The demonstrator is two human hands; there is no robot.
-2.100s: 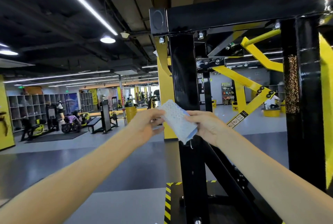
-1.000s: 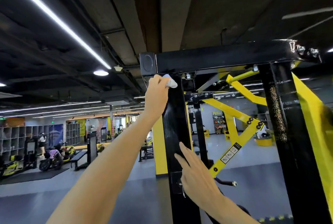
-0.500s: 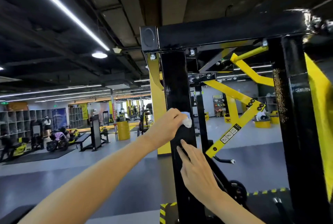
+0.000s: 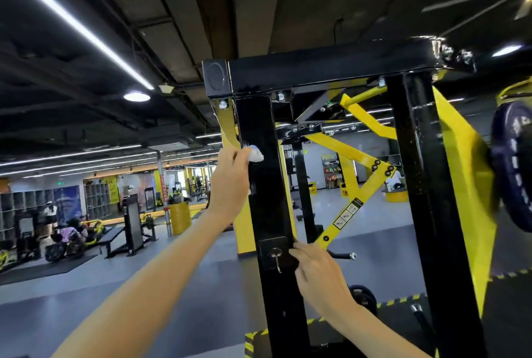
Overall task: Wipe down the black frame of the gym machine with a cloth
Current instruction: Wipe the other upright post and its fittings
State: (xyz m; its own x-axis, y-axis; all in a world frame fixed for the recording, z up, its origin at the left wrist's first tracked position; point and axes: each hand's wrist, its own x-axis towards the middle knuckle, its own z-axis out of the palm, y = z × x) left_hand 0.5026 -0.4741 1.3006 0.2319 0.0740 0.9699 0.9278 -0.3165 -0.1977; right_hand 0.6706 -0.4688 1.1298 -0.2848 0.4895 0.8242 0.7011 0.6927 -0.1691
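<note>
Two hands: left hand (image 4: 230,182) fingers clutch cloth (image 4: 255,153), mostly hidden, against black frame (image 4: 259,121); right hand (image 4: 319,277) hold unclear.

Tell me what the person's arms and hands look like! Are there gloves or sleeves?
No gloves and no sleeves show. The left arm and right arm are bare all the way to the picture's bottom edge. The left hand and right hand are bare too. No watch, band or ring shows on either one.
</note>
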